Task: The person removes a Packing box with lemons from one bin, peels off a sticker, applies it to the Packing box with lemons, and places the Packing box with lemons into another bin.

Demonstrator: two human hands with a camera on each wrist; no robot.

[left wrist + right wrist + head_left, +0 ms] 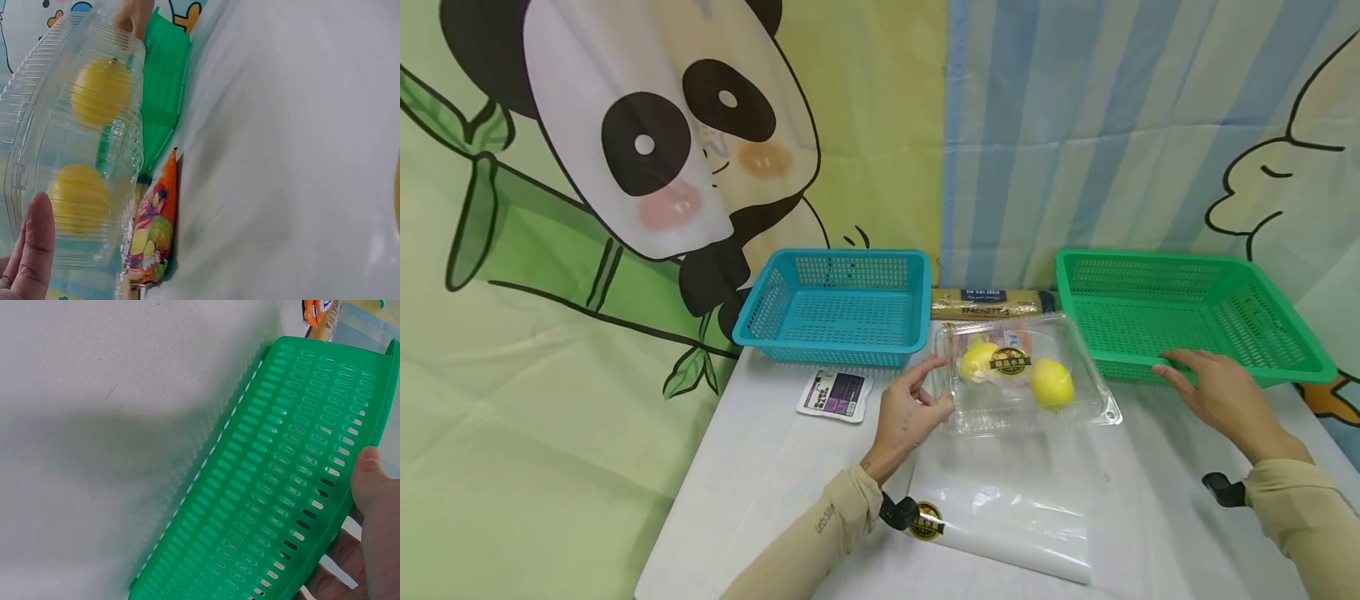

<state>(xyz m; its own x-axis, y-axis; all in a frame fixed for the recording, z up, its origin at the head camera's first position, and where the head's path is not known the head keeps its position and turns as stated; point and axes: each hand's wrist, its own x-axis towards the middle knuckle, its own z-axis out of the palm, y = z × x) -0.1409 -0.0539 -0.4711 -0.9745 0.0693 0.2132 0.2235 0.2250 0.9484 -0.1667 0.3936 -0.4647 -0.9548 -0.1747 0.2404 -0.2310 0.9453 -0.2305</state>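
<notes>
My left hand (908, 421) pinches the left edge of a clear plastic clamshell box (1000, 408), with the thumb (39, 240) against its side in the left wrist view. Two yellow lemon-like fruits (1052, 385) lie inside, and a round black-and-gold sticker (1009, 361) is on the lid. The box is tilted over the table. On the right, my right hand (1232, 404) holds the near rim of a green perforated basket (1138, 287). In the right wrist view its thumb (370, 464) lies over the rim, with the other fingers behind it.
A blue basket (842, 357) stands at the back left, a white-and-purple packet (835, 394) before it. Between the baskets lies a spaghetti packet (988, 305). A colourful orange packet (151, 240) lies behind the box. Nearer me is a glossy white sheet (1007, 533) with a similar sticker.
</notes>
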